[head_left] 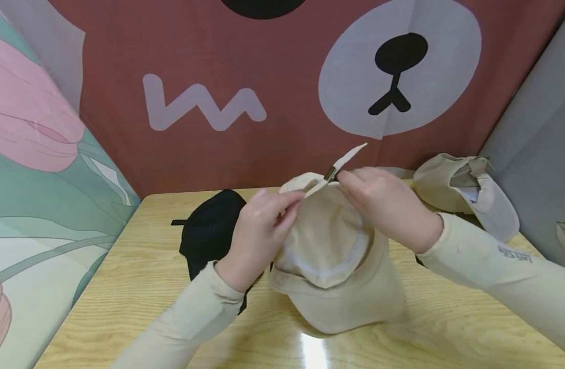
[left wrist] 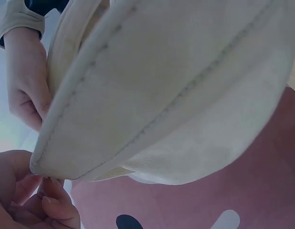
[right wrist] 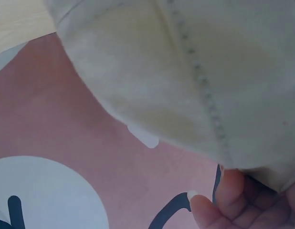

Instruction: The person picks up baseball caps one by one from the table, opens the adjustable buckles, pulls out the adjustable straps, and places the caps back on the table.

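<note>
A beige baseball cap [head_left: 342, 307] is held above the table with its brim towards me and its inside showing. My left hand [head_left: 259, 236] pinches the back strap at the left of its metal buckle [head_left: 330, 173]. Just right of the buckle, my right hand [head_left: 384, 205] pinches the cap's rear edge. The strap's loose end [head_left: 351, 156] sticks up past the buckle. Both wrist views are largely filled by the stitched crown; fingers of the left hand [left wrist: 28, 195] grip its lower corner, and those of the right hand [right wrist: 252, 200] curl at the edge.
Left of the held cap, a black cap [head_left: 213, 230] lies on the wooden table [head_left: 125, 292], partly behind the left hand. Another beige cap [head_left: 441, 189] sits at the back right. A reddish-brown cloth with a bear face [head_left: 218, 159] hangs behind the table; a grey panel [head_left: 536, 154] stands at right.
</note>
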`<state>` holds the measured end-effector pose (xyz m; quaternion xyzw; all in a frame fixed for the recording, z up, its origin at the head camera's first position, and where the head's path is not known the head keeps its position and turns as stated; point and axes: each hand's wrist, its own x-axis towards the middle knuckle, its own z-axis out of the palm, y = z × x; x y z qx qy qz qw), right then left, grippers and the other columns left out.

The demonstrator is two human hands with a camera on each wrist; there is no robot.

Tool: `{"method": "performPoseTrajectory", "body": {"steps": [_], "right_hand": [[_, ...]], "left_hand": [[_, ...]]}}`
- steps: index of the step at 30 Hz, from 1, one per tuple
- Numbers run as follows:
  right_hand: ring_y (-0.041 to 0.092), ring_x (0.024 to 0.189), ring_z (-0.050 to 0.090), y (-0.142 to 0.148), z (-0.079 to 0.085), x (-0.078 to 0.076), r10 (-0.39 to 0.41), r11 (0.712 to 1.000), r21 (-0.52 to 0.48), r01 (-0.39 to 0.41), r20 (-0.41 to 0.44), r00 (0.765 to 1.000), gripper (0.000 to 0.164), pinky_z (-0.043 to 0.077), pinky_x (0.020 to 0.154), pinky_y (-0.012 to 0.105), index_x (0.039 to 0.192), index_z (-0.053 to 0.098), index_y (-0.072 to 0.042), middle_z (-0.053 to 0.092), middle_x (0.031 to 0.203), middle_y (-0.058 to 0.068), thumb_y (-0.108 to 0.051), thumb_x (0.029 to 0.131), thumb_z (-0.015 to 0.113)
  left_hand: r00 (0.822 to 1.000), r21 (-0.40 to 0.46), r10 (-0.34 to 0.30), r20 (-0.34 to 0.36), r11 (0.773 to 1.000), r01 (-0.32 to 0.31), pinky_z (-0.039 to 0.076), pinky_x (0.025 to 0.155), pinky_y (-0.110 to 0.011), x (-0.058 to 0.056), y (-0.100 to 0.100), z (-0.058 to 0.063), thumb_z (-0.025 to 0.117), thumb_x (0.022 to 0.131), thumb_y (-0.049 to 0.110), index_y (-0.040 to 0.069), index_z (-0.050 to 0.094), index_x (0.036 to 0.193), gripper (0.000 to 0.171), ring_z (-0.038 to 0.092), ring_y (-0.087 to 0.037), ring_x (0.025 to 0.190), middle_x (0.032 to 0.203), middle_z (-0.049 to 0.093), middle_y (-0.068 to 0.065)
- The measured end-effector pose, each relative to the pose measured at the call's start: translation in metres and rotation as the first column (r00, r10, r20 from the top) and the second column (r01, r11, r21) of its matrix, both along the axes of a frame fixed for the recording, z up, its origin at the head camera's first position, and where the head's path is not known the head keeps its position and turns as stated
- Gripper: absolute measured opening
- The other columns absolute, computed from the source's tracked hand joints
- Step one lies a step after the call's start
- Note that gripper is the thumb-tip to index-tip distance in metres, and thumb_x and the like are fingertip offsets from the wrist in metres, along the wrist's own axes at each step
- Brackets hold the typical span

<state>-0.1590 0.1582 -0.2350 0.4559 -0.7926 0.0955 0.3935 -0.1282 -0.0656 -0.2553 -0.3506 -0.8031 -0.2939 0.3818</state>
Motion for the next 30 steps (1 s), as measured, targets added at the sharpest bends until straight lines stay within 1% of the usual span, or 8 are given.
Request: {"method": "performPoseTrajectory", "body": {"steps": [6,12,18,22,24,27,30], "right_hand": [[0.019,0.051,0.040,0.0019,-0.0003,-0.0011,-0.020,1.000,-0.005,0.020,-0.002,1.000,0.026,0.037,0.045,0.030,0.079,0.044,-0.003,0.036,0.060,0.003,0.011,0.080,0.066],[0.015,0.052,0.035,0.0045,0.0025,-0.0010,0.007,0.998,-0.067,-0.004,0.041,0.999,0.028,0.034,0.046,0.028,0.080,0.044,-0.004,0.033,0.060,0.000,0.013,0.080,0.067],[0.019,0.050,0.038,0.0051,0.0005,-0.0026,-0.015,1.000,-0.027,0.015,-0.009,1.000,0.025,0.035,0.044,0.029,0.082,0.044,-0.001,0.036,0.060,0.003,0.013,0.080,0.065],[0.025,0.052,0.044,0.0064,-0.0002,-0.0028,-0.029,0.999,-0.016,0.028,-0.025,0.999,0.023,0.037,0.044,0.032,0.083,0.046,0.001,0.040,0.061,0.007,0.013,0.079,0.066],[0.026,0.052,0.044,0.0071,-0.0002,-0.0027,-0.037,0.999,-0.010,0.036,-0.033,0.999,0.023,0.037,0.044,0.033,0.083,0.047,0.001,0.040,0.061,0.007,0.013,0.079,0.066],[0.023,0.051,0.041,0.0080,0.0006,-0.0029,-0.045,0.999,-0.009,0.045,-0.032,0.998,0.023,0.036,0.043,0.031,0.084,0.046,0.001,0.038,0.060,0.006,0.013,0.080,0.065],[0.018,0.050,0.037,0.0096,0.0010,-0.0038,-0.050,0.999,-0.010,0.050,-0.014,0.999,0.026,0.033,0.042,0.028,0.083,0.044,-0.001,0.034,0.060,0.003,0.013,0.080,0.065]], "left_hand": [[1.000,-0.016,0.001,0.004,1.000,-0.001,0.042,0.060,-0.029,0.0012,0.0004,-0.0006,0.070,0.085,-0.003,0.002,0.074,0.097,0.013,0.050,-0.017,0.066,0.075,0.068,-0.002],[1.000,-0.006,0.001,-0.002,1.000,-0.001,0.041,0.058,-0.028,0.0013,0.0003,-0.0001,0.071,0.085,-0.002,0.002,0.074,0.097,0.014,0.049,-0.017,0.065,0.073,0.067,-0.002],[1.000,0.028,-0.012,0.017,1.000,0.012,0.042,0.057,-0.027,0.0001,0.0021,-0.0009,0.070,0.085,-0.002,0.002,0.074,0.097,0.013,0.052,-0.019,0.065,0.076,0.068,-0.002],[0.999,0.029,-0.022,0.028,0.999,0.021,0.040,0.057,-0.026,-0.0011,0.0040,-0.0015,0.070,0.085,-0.002,0.002,0.074,0.098,0.013,0.050,-0.018,0.065,0.076,0.067,-0.002],[0.999,0.022,-0.024,0.026,0.999,0.023,0.040,0.057,-0.027,-0.0014,0.0045,-0.0015,0.070,0.086,-0.002,0.002,0.074,0.098,0.013,0.049,-0.017,0.065,0.076,0.068,-0.002],[1.000,0.011,-0.024,0.016,1.000,0.024,0.041,0.060,-0.028,-0.0017,0.0046,-0.0015,0.070,0.085,-0.002,0.002,0.074,0.098,0.014,0.050,-0.015,0.063,0.077,0.069,-0.003],[1.000,0.004,-0.027,0.007,1.000,0.027,0.041,0.062,-0.030,-0.0025,0.0046,-0.0017,0.070,0.085,-0.003,0.001,0.074,0.098,0.014,0.052,-0.014,0.061,0.077,0.070,-0.004]]}}
